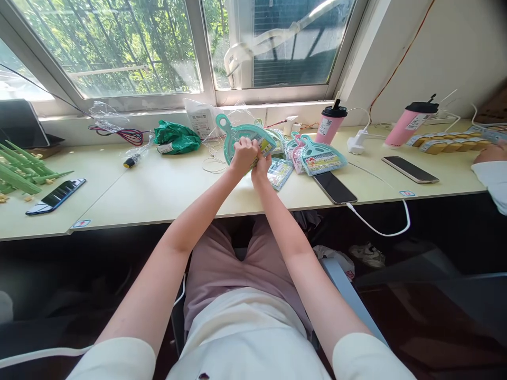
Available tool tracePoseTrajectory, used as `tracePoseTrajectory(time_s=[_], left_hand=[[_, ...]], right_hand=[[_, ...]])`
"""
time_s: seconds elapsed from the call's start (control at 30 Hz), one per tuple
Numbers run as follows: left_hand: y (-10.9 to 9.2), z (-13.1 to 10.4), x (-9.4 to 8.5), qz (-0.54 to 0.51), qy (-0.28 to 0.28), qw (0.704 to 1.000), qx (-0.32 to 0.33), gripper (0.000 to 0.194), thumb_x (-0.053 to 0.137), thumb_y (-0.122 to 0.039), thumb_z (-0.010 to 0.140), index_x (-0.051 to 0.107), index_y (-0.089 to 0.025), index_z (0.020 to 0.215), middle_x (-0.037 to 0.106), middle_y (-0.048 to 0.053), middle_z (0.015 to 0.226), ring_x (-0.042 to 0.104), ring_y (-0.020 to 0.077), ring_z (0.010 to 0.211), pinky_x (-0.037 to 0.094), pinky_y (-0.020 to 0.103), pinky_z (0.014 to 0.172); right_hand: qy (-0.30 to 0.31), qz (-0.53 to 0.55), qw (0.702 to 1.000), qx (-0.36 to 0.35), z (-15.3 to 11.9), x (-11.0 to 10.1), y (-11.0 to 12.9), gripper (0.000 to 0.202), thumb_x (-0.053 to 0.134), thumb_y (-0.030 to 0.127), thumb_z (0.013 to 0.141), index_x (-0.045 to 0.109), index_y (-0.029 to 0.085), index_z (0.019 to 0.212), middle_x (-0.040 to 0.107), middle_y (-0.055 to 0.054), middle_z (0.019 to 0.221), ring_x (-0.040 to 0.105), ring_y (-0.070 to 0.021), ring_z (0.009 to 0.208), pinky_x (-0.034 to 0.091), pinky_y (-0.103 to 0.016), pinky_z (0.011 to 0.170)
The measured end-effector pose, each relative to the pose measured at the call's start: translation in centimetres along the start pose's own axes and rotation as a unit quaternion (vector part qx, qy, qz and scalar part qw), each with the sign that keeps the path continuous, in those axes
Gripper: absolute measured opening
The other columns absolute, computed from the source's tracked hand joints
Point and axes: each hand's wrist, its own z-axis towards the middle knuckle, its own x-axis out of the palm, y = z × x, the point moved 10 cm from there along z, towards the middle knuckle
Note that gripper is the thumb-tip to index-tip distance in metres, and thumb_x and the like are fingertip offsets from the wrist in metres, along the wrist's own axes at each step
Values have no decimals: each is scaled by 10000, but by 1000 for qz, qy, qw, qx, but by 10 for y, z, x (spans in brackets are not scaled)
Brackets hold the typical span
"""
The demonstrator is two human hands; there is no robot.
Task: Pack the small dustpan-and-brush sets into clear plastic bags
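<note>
Both of my hands are raised over the table, close together around a teal plastic dustpan-like item with a looped handle and a printed card. My left hand has its fingers closed on the item's front. Touching its lower right edge, my right hand is closed on it too. Just beyond my right hand a similar packaged item lies on the table. Further right is a pile of teal items and pink ones, with printed cards.
On the table are a green plastic bundle, a black phone with a white cable, another phone, pink cups, a charger and a dark blue phone. Another person's hand is at the far right.
</note>
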Motion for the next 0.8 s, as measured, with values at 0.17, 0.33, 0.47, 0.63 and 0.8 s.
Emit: tracePoseTrajectory(time_s=[0.17,0.33,0.47,0.63,0.8], left_hand=[[-11,-1,7,74,35,996,19,294,667,-456,908,595,-187,814,594,223,948,467,517,1302,290,652,1083],[-26,-5,10,257,76,963,36,367,471,-505,1004,649,-195,925,640,230,988,555,443,1188,406,566,940],[-27,-7,17,330,98,937,60,429,409,-482,1016,668,-167,882,629,250,914,585,444,1100,419,538,838],[-23,-12,26,282,105,951,72,428,391,-439,1007,661,-169,813,604,230,841,604,431,1028,417,546,820],[-26,-12,22,204,95,972,63,375,444,-483,975,643,-193,842,600,215,843,598,436,1071,416,561,856]], right_hand=[[-30,-4,1000,1,-3,-8,1,318,614,234,863,620,263,1179,752,-17,1175,717,-168,1083,615,-350,965],[-51,34,998,10,-12,-11,4,289,569,276,941,635,228,1218,751,-39,1164,716,-169,1050,620,-374,951],[-85,40,995,15,-15,-16,5,264,603,256,932,642,207,1188,745,-48,1156,708,-176,1046,626,-378,930],[-113,19,993,-6,-11,-24,10,250,592,222,930,608,215,1180,710,-65,1238,701,-183,1108,601,-422,1022],[-136,16,991,1,-7,-29,9,237,560,192,942,573,235,1175,672,-65,1290,695,-193,1167,555,-495,1105]])
